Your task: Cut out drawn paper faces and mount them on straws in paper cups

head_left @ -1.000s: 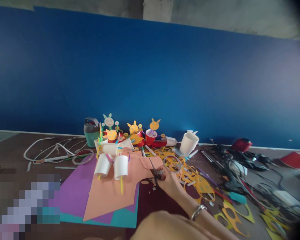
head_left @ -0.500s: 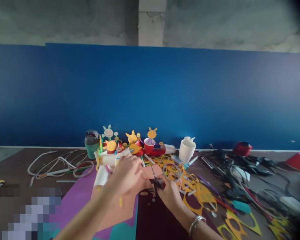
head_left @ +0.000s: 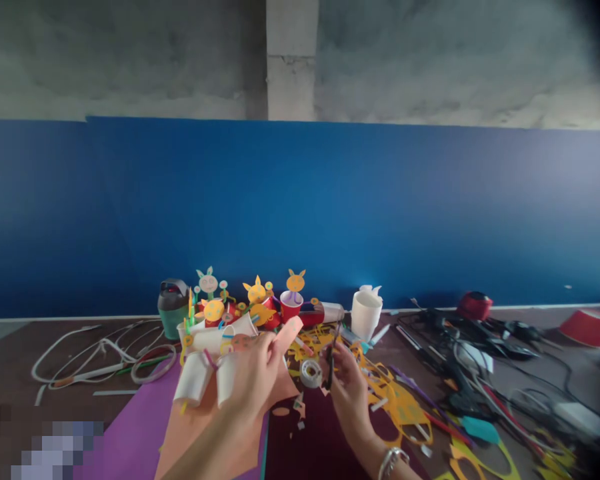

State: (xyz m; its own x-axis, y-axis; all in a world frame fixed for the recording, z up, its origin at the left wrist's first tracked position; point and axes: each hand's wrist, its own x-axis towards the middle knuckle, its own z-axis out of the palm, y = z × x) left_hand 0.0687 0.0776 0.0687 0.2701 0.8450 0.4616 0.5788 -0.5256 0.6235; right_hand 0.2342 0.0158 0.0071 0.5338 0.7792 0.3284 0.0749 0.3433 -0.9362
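Observation:
A small piece of salmon-coloured paper point(head_left: 289, 335) is pinched in my left hand point(head_left: 257, 373), which is above the larger salmon sheet point(head_left: 213, 443). Dark-handled scissors point(head_left: 331, 360) are in my right hand point(head_left: 349, 387), their blades pointing up, apart from the paper piece. Between my hands lies a roll of clear tape point(head_left: 311, 374). Small paper scraps point(head_left: 300, 404) lie below it on the dark sheet. White paper cups point(head_left: 193, 379) rest on their sides left of my left hand. Behind stand red cups point(head_left: 291, 304) with orange animal-face cutouts point(head_left: 295, 281).
Yellow-orange paper offcuts point(head_left: 405, 403) spread to the right of my right hand. White stacked cups point(head_left: 366, 313) stand behind. Black cables and tools point(head_left: 500, 343) lie at the right, a white cable point(head_left: 100, 347) at the left, beside a green-grey container point(head_left: 173, 309).
My hands have moved apart. The scissors have come away from the salmon paper and now point upward. The paper piece is tilted up in my left hand. The tape roll is visible lower down, between the hands.

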